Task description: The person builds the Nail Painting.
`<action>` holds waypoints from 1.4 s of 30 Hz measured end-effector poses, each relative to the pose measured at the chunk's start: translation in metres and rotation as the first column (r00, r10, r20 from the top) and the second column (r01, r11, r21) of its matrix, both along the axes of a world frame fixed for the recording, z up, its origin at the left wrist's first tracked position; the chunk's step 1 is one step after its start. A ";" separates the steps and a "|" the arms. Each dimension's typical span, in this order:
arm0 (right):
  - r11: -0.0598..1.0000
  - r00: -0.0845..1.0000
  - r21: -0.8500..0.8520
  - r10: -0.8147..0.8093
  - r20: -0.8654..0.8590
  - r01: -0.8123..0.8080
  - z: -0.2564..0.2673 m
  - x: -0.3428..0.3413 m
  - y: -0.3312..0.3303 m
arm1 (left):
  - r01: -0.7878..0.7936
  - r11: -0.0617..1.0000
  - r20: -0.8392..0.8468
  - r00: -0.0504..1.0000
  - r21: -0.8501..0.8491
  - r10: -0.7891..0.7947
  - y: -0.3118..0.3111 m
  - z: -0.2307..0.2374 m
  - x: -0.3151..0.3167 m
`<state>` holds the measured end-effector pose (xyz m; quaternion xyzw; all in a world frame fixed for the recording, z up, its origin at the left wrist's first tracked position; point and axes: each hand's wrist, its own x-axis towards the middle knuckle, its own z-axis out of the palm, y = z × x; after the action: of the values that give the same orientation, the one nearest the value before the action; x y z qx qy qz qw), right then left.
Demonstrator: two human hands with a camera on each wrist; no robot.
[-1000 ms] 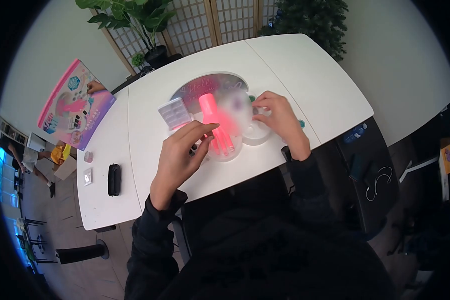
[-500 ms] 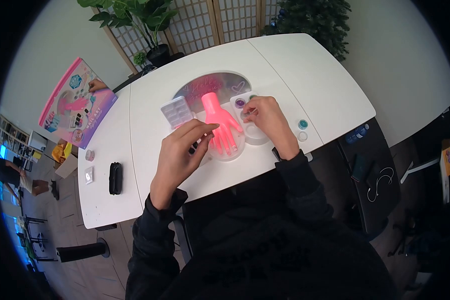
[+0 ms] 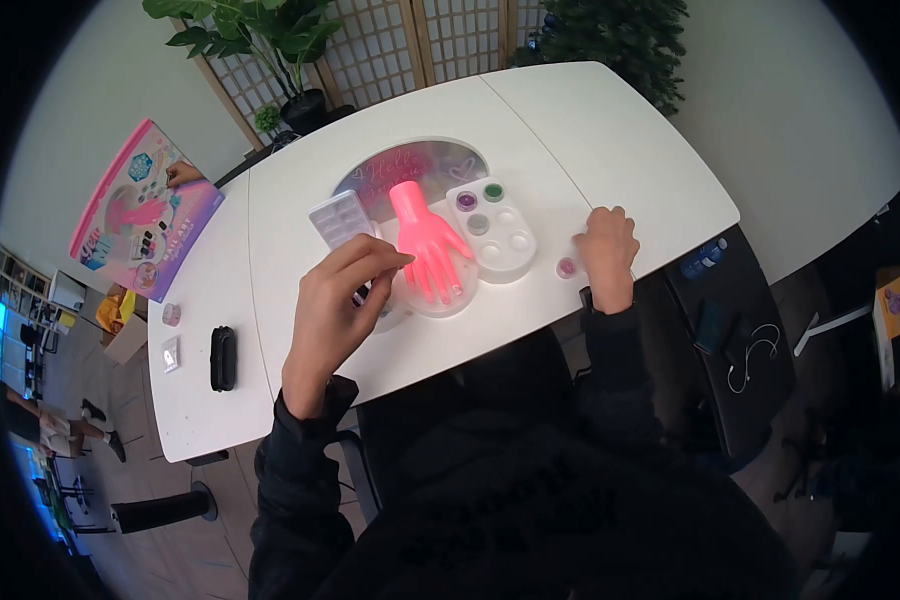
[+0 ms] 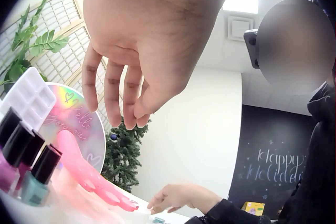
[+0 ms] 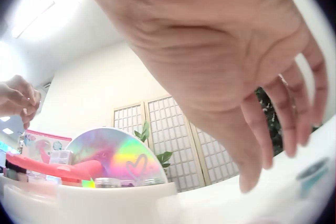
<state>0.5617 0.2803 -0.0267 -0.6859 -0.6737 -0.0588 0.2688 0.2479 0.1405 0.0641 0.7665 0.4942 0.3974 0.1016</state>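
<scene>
My right hand (image 3: 608,250) hovers at the table's right side, fingers spread and bent downward in the right wrist view. Below its fingertips lies a teal pot (image 5: 313,178), hidden in the head view; a pink pot (image 3: 567,267) is beside the hand. The white tray (image 3: 505,262) bears a purple pot (image 3: 467,201), a green pot (image 3: 493,192) and a silvery pot (image 3: 478,224). My left hand (image 3: 338,300) is raised near the pink model hand (image 3: 427,238), fingers loosely bent, thumb close to the index finger, nothing visible between them.
Behind the model hand stands a shiny round-topped panel (image 3: 370,185). A compartment box (image 3: 340,222) and nail polish bottles (image 4: 44,169) sit left of it. Farther left are a black case (image 3: 223,358), a small packet (image 3: 171,354) and an upright nail art box (image 3: 150,215).
My right hand has left the tray and moved right over the table. The silvery pot now shows in a tray hollow. My left hand has kept nearly the same pose.
</scene>
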 end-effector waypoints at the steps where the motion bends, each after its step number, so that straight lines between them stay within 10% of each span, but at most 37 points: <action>1: 0.995 0.997 -0.075 -0.065 0.027 0.067 -0.008 0.005 0.003 | 0.005 1.000 0.006 1.000 0.004 -0.005 0.000 -0.001 0.000; 5: 0.973 0.997 -0.230 -0.048 -0.062 0.033 -0.002 0.009 0.015 | 0.001 1.000 0.006 1.000 -0.010 -0.001 0.002 0.001 0.000; 8: 0.979 0.973 0.069 0.201 -0.115 -0.194 -0.002 0.002 0.026 | 0.011 1.000 -0.005 1.000 0.012 -0.011 0.002 0.002 -0.002; 10: 0.885 0.765 0.107 0.447 -0.464 -0.452 0.016 -0.017 0.025 | 0.004 1.000 -0.011 1.000 0.010 -0.004 0.003 0.000 -0.003; 16: 0.765 0.637 0.062 0.576 -0.512 -0.642 0.024 -0.046 0.022 | -0.010 1.000 0.004 1.000 -0.017 0.011 0.001 0.001 -0.001; 32: 0.879 0.793 0.013 0.435 -0.427 -0.476 0.030 -0.016 0.003 | -0.023 0.999 -0.012 1.000 0.031 0.024 0.001 -0.002 -0.003; 35: 0.907 0.945 -0.273 0.291 -0.148 -0.321 0.037 0.006 -0.022 | -0.019 1.000 -0.005 1.000 -0.011 0.019 -0.001 0.001 -0.003; 42: 0.829 0.949 -0.466 0.239 -0.204 -0.308 0.035 0.009 -0.019 | -0.009 1.000 0.008 1.000 -0.028 0.009 0.000 -0.002 0.001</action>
<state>0.5705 0.2617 0.0079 -0.6301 -0.7376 0.2008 0.1366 0.2484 0.1408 0.0619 0.7611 0.5027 0.3941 0.1125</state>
